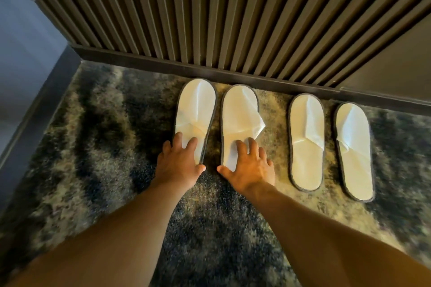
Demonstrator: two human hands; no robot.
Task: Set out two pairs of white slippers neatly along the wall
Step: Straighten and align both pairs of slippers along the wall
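Observation:
Several white slippers with dark trim lie on the carpet, toes toward the slatted wall (pixel 233 18). The far-left slipper (pixel 196 109) and its partner (pixel 238 114) form one pair. Another pair lies to the right: one slipper (pixel 306 142) and the rightmost slipper (pixel 354 151). My left hand (pixel 179 165) rests flat, fingers spread, on the heel of the far-left slipper. My right hand (pixel 249 165) lies flat on the heel of its partner, whose upper flap sticks out to the right. Neither hand grips anything.
A dark baseboard (pixel 233 77) runs along the foot of the slatted wall. A grey wall (pixel 23 42) with its own baseboard closes the left side. A mottled dark and beige carpet (pixel 105 147) covers the floor.

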